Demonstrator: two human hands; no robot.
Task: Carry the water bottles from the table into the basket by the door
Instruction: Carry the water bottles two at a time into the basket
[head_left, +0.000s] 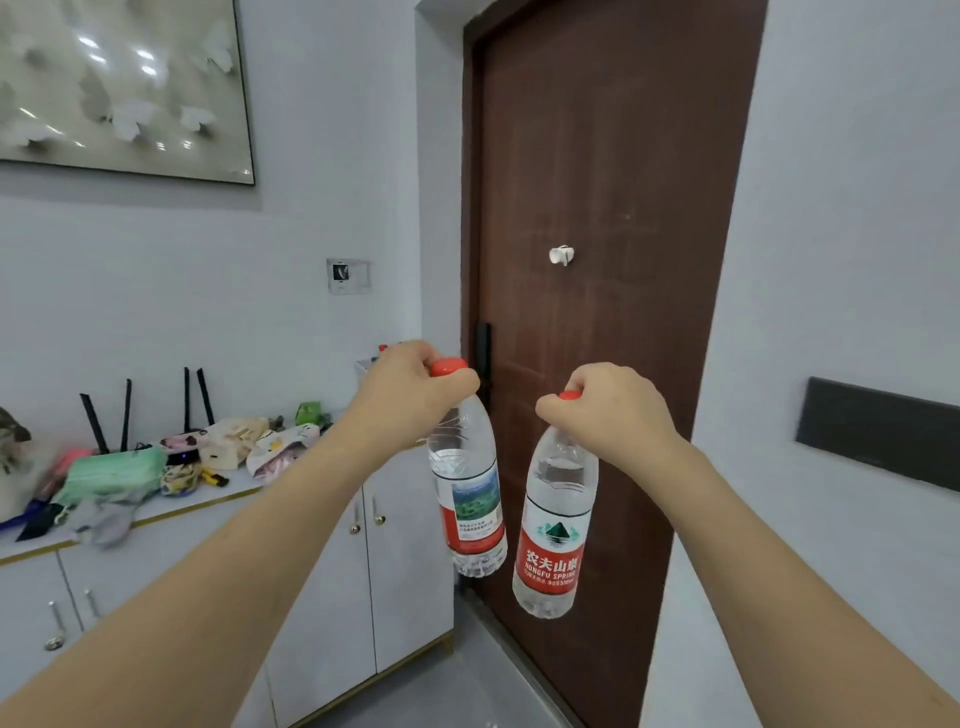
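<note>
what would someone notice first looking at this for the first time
Two clear water bottles with red caps hang in mid-air at the centre: the left hand grips the left bottle by its neck, the right hand grips the right bottle the same way. Right behind them stands a tall dark brown door. To the left, a white cabinet carries a clutter of bags and a router with black antennas.

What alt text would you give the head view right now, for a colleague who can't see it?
Two bare hands each hold a clear water bottle by its red cap in front of a brown door: left hand with left bottle, right hand with right bottle. A cluttered white cabinet stands left; no basket shows.
</note>
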